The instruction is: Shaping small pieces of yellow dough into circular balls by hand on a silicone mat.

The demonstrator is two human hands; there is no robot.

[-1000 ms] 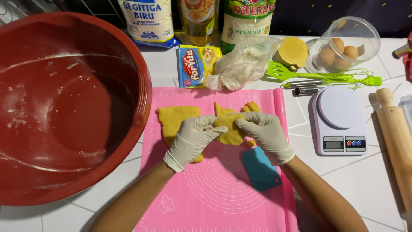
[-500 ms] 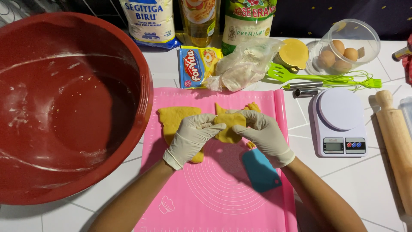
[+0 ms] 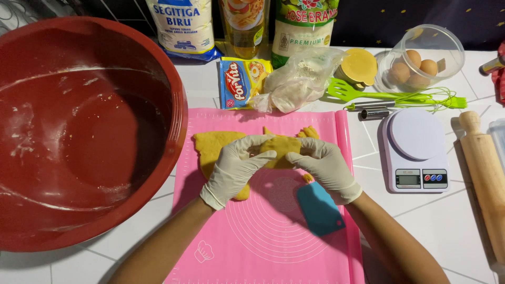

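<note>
Head view: a piece of yellow dough (image 3: 281, 150) sits at the centre of the frame, lifted between two gloved hands above a pink silicone mat (image 3: 263, 231). The left hand (image 3: 234, 171) grips the dough piece from the left; its fingers (image 3: 258, 158) are curled over the near edge. The right hand (image 3: 326, 168) grips it from the right, fingers (image 3: 305, 158) clenched on the same piece. Both hands wear pale disposable gloves.

A flat sheet of the same dough (image 3: 210, 150) lies on the mat to the left of centre, partly under the left hand. A smaller dough scrap (image 3: 309, 131) shows just above the right hand. A blue plastic scraper (image 3: 320, 209) lies on the mat, just below the right hand.

The mat rests on a white tiled worktop (image 3: 447, 231). A large red bowl (image 3: 79, 131), dusted with flour traces, fills the left of the frame and touches the mat's left edge. At right of centre stands a white digital kitchen scale (image 3: 415, 150); a wooden rolling pin (image 3: 486, 173) lies along the right edge. Along the top of the frame: a flour bag (image 3: 181, 26), an oil bottle (image 3: 244, 26), a green bag (image 3: 305, 26), a small yellow-and-blue sachet (image 3: 242, 81), a clear plastic bag of white powder (image 3: 300, 79), a green spatula (image 3: 368, 93) and a clear bowl of eggs (image 3: 423, 55).
</note>
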